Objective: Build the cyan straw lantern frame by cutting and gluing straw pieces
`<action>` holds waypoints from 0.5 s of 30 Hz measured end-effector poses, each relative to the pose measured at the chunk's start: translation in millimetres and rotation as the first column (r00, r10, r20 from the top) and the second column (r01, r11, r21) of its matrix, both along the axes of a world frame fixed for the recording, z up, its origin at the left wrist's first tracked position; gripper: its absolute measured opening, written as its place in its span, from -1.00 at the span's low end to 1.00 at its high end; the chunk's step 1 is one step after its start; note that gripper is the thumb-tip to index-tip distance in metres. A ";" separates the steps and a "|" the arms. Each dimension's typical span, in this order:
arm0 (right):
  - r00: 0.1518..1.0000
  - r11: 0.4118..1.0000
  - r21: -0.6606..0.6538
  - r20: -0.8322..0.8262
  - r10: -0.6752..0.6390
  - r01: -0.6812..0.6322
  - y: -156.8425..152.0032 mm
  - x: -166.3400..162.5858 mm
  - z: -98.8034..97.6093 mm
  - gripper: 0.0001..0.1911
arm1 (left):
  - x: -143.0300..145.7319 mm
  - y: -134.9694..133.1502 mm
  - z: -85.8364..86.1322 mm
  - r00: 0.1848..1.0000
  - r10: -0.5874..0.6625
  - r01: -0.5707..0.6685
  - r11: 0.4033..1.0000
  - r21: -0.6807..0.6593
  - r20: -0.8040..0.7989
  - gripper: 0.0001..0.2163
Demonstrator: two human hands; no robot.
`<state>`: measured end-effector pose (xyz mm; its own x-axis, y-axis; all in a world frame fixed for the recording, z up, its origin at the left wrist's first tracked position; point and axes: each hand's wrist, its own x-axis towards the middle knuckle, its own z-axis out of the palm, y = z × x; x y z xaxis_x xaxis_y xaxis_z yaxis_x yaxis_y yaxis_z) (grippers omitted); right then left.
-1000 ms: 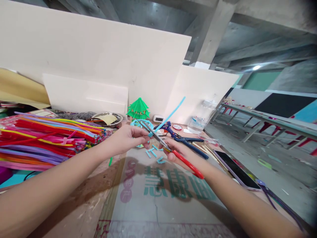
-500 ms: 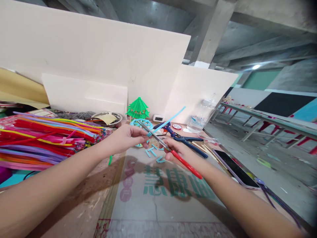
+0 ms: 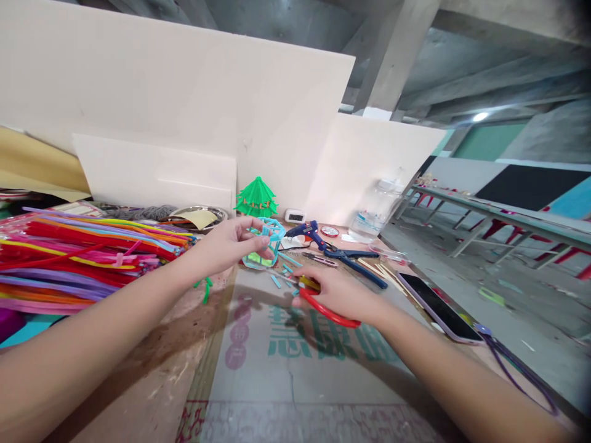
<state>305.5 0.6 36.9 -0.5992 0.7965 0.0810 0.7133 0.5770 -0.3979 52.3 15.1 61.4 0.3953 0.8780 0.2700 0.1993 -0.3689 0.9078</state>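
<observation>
My right hand (image 3: 339, 292) is wrapped round the scissors (image 3: 330, 309), which have red handles with yellow inside. Their blades, smeared by motion, point left over small light blue pipe cleaner pieces (image 3: 276, 281) on the board. My left hand (image 3: 240, 246) is closed in a loose pinch in front of an openwork light blue frame (image 3: 276, 229). Light blue shows at its fingertips, but I cannot tell whether that is a held piece or the frame behind. Behind the frame stands a green tree-shaped piece (image 3: 257, 198).
Bundles of coloured pipe cleaners (image 3: 83, 258) lie left, near a metal bowl (image 3: 221, 213). A glue gun (image 3: 305, 230), dark blue pliers (image 3: 355, 261), a small clock (image 3: 294, 216), a plastic bottle (image 3: 372, 212) and a phone (image 3: 436, 307) sit to the right. White panels (image 3: 175, 92) rise behind.
The long light blue pipe cleaner that stretched from my left hand across the scissors no longer shows. My left hand has moved slightly left and up; the scissors have dropped lower, away from it.
</observation>
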 end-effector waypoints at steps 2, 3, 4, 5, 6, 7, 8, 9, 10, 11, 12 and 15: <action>0.998 1.000 0.020 0.058 0.002 -0.003 -5.7 -4.4 -5.6 -0.55 | 2.6 5.0 -9.0 0.999 -0.020 0.021 0.999 0.029 -0.035 -0.71; 0.996 0.999 0.033 0.093 0.013 -0.016 -8.5 -6.7 -9.1 -0.55 | 4.5 7.3 -14.5 0.998 -0.017 0.020 0.998 0.055 -0.061 -0.71; 0.992 0.998 0.050 0.125 0.025 -0.032 -11.1 -8.7 -12.8 -0.54 | 6.7 9.2 -20.6 0.995 -0.002 0.010 0.997 0.082 -0.095 -0.71; 0.988 0.997 0.069 0.152 0.036 -0.047 -13.5 -10.6 -16.2 -0.51 | 9.2 10.7 -27.2 0.990 0.025 -0.009 0.994 0.107 -0.141 -0.71; 0.984 0.994 0.087 0.171 0.045 -0.060 -15.7 -12.3 -19.1 -0.49 | 11.9 11.6 -34.1 0.980 0.061 -0.036 0.991 0.131 -0.190 -0.70; 0.981 0.992 0.101 0.184 0.056 -0.075 -17.5 -13.8 -21.1 -0.48 | 14.7 12.0 -41.1 0.968 0.097 -0.065 0.987 0.144 -0.232 -0.70; 0.979 0.989 0.114 0.191 0.068 -0.091 -19.0 -14.9 -22.0 -0.48 | 17.5 12.0 -48.2 0.956 0.122 -0.082 0.984 0.156 -0.268 -0.70; 0.977 0.986 0.127 0.195 0.082 -0.108 -19.8 -15.5 -21.7 -0.50 | 20.0 11.7 -54.9 0.946 0.140 -0.094 0.982 0.166 -0.294 -0.71; 0.976 0.983 0.136 0.196 0.099 -0.127 -19.6 -15.5 -20.2 -0.53 | 22.3 11.2 -61.3 0.939 0.142 -0.092 0.981 0.169 -0.312 -0.73; 0.974 0.980 0.141 0.195 0.112 -0.140 -18.1 -14.7 -17.9 -0.57 | 24.2 10.7 -66.9 0.937 0.142 -0.091 0.981 0.171 -0.318 -0.74; 0.976 0.980 0.146 0.190 0.108 -0.137 -15.1 -13.0 -15.2 -0.62 | 25.6 10.1 -71.7 0.936 0.143 -0.091 0.981 0.171 -0.320 -0.74; 0.988 0.980 0.200 0.149 -0.024 -0.007 3.5 -2.0 -9.7 -0.74 | 27.8 9.1 -80.7 0.930 0.174 -0.126 0.978 0.164 -0.324 -0.71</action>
